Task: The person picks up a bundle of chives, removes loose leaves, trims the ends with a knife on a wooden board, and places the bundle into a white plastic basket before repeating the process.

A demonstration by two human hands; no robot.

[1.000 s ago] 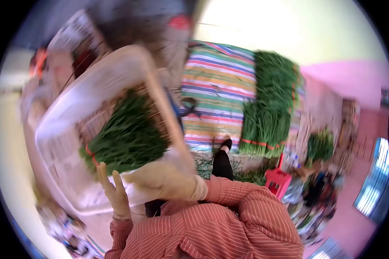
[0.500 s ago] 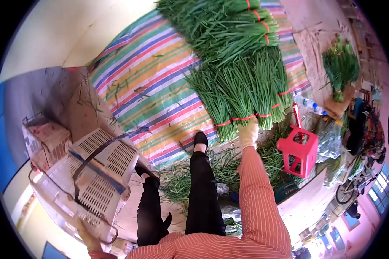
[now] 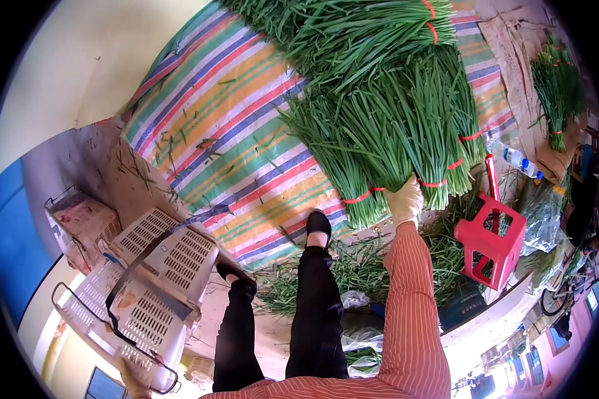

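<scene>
Now right hand grips chive bundle at mat's edge; left grip unclear.

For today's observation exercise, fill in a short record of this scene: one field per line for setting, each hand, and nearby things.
Setting: striped tarp on the ground, piled with bundled green chives
Right hand: gloved, gripping a chive bundle at its red band
Left hand: at the frame's lower edge, holding the white slotted basket
Nearby: red plastic stool, water bottle, loose cuttings by the feet
</scene>
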